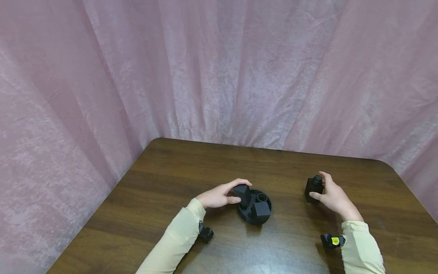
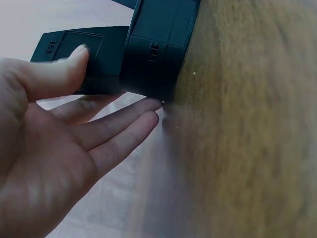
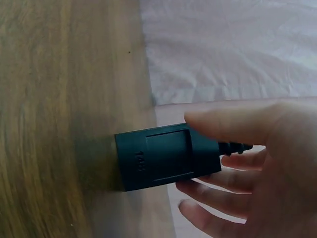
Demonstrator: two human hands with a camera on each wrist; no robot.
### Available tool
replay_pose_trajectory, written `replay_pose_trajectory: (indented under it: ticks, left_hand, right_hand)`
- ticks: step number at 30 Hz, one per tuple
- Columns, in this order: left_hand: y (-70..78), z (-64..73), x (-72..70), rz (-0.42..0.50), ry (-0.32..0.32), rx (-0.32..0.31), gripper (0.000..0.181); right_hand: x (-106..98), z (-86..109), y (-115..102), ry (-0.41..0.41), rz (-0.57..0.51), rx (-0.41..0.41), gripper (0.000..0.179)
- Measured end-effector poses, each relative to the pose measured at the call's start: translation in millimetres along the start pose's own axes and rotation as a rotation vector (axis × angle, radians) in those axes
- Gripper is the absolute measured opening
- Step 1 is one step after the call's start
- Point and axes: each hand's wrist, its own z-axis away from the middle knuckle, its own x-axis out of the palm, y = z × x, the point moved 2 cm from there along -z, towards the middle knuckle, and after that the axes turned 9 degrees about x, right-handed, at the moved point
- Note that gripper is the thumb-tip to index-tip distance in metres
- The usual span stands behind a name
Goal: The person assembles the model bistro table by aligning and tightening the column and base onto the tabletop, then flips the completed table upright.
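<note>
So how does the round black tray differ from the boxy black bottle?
The round black tray is wide; the boxy black bottle is narrower, with a neck. The tray holds an angular black block; the right hand grips the bottle. Both are black.

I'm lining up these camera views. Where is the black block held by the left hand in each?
Head: black block below centre and slightly right, pinched by the left hand.
Left wrist: upper left, pinched by that hand.
Right wrist: not in it.
Shared landmark: brown table.
</note>
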Motion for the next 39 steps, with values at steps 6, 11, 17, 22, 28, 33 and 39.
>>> replay_pose_trajectory:
  ticks: [6,11,17,22,28,33,39]
  left_hand:
    - [-0.2,-0.6,1.5,0.009,0.024,-0.014,0.045]
    - [1.5,-1.1,1.2,-0.058,0.052,-0.043,0.035]
    - [1.8,-2.6,2.4,0.030,0.074,-0.099,0.035]
    - [0.9,-2.9,4.5,0.206,0.133,-0.125,0.034]
    - [5.5,-4.1,5.2,0.285,0.157,-0.088,0.033]
    - [13.4,-4.9,4.5,0.311,0.185,-0.058,0.034]
    - [-0.7,-8.2,7.9,0.238,0.222,-0.048,0.037]
  right_hand:
    - [2,-0.3,-5,0.058,0.046,-0.008,0.054]
    - [-3,2.0,-14,0.123,0.033,-0.054,0.047]
    - [-9,8.2,-31,0.249,-0.017,-0.229,0.038]
    - [-5,13.9,-51,0.261,0.035,-0.440,0.039]
    - [6,21.6,-73,0.164,0.059,-0.551,0.042]
    - [16,23.7,-86,0.120,0.113,-0.610,0.049]
    - [19,22.7,-95,0.105,0.144,-0.584,0.054]
